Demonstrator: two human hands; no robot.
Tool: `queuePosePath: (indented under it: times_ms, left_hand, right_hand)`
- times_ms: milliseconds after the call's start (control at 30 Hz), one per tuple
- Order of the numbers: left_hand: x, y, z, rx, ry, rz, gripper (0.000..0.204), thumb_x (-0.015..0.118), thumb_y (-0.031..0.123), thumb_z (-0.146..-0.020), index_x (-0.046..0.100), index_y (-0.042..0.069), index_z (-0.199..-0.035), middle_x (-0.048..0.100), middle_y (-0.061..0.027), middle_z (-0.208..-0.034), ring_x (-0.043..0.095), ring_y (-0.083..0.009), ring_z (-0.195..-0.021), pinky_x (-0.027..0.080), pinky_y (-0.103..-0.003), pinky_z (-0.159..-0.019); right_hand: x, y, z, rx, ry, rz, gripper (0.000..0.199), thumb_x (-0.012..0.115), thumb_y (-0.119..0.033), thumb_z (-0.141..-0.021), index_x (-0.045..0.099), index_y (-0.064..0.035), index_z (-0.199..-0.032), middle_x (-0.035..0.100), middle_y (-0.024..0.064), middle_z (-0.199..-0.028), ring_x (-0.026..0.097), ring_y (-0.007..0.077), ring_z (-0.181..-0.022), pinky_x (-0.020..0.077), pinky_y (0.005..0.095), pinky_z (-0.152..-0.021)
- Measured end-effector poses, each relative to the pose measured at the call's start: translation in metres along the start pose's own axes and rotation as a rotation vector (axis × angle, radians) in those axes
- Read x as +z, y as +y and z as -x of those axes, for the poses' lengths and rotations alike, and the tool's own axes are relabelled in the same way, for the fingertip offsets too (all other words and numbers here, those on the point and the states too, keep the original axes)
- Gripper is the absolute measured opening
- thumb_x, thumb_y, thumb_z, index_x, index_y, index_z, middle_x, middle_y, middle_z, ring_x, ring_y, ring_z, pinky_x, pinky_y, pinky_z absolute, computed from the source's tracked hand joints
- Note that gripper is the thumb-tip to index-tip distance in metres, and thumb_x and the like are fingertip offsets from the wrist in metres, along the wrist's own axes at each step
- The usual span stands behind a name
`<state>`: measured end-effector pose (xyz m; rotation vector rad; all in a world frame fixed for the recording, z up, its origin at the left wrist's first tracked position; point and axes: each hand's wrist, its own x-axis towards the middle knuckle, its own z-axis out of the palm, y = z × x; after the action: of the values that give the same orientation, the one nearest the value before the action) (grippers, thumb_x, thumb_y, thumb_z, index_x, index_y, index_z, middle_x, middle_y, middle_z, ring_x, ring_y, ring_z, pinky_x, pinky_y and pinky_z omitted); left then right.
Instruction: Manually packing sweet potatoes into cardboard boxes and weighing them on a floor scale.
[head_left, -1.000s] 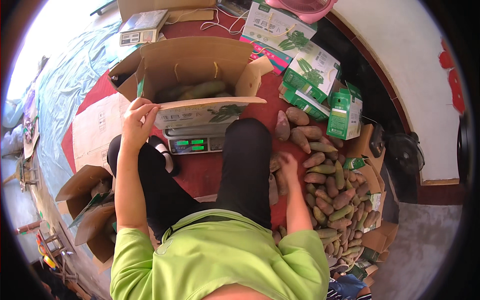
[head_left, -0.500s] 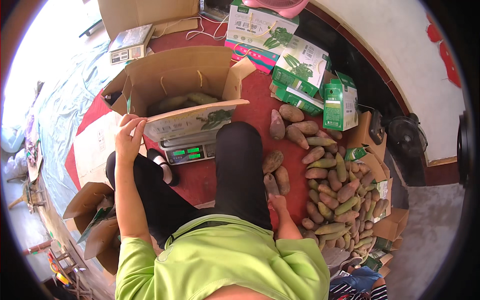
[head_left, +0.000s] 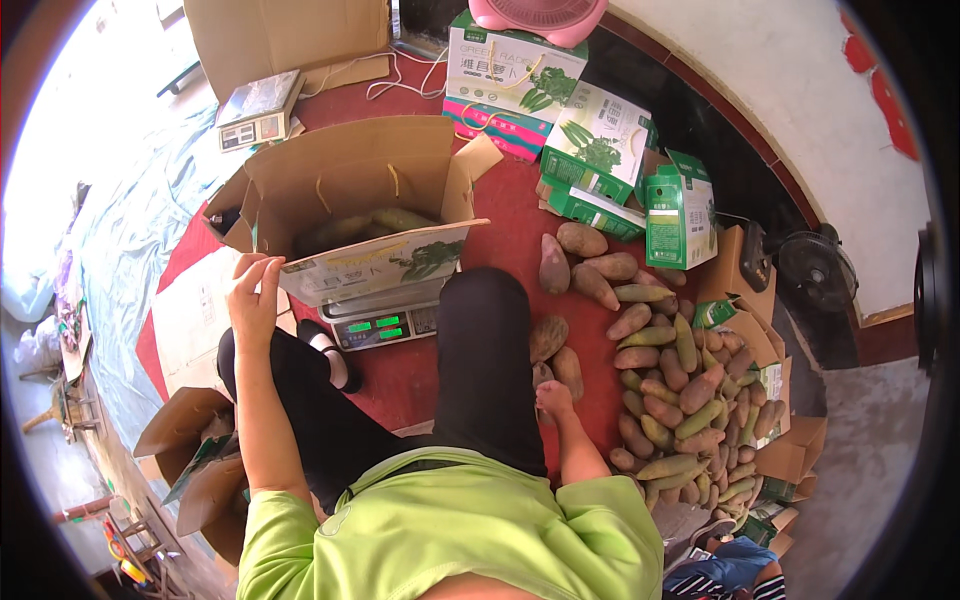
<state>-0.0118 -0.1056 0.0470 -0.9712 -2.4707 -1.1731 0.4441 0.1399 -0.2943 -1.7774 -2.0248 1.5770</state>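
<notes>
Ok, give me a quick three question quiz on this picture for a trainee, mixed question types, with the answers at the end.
1. True or false: the open cardboard box sits on a digital scale.
2. Multiple choice: the left hand touches A) the near flap of the open box, B) the pink fan, C) the green carton.
3. Fill in: the right hand rests beside the ____ lying on the red floor.

Key
1. True: the scale's lit green display shows just under the box's front edge.
2. A.
3. Root vegetables, brown and green ones; whether the fingers grip one cannot be told.
</notes>
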Motion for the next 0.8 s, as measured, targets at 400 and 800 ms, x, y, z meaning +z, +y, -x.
queuePosePath:
  times_ms: [400, 800]
  left_hand:
    - [0.009, -0.002, -0.009, -0.071, 0.136, 0.033, 0.023, 0.059, 0.021, -0.089, 0.069, 0.001, -0.086, 0.060, -0.0064, -0.082, 0.057, -0.0165, -0.077, 0.043, -0.026, -0.072]
    - [0.024, 0.001, -0.020, -0.130, 0.217, 0.280, 0.023, 0.055, 0.016, -0.092, 0.068, -0.003, -0.086, 0.062, -0.0050, -0.084, 0.056, -0.0118, -0.080, 0.043, -0.024, -0.074]
  right_hand:
    - [0.000, -0.041, 0.013, -0.058, -0.031, 0.088, 0.019, 0.054, -0.011, -0.078, 0.065, 0.0005, -0.088, 0.064, 0.0114, -0.071, 0.063, 0.0193, -0.062, 0.0505, 0.0318, -0.059]
    - [0.001, 0.010, -0.005, -0.208, 0.113, 0.188, 0.021, 0.053, -0.013, -0.081, 0.065, 0.0001, -0.091, 0.065, 0.0145, -0.078, 0.065, 0.0213, -0.066, 0.0502, 0.0325, -0.059]
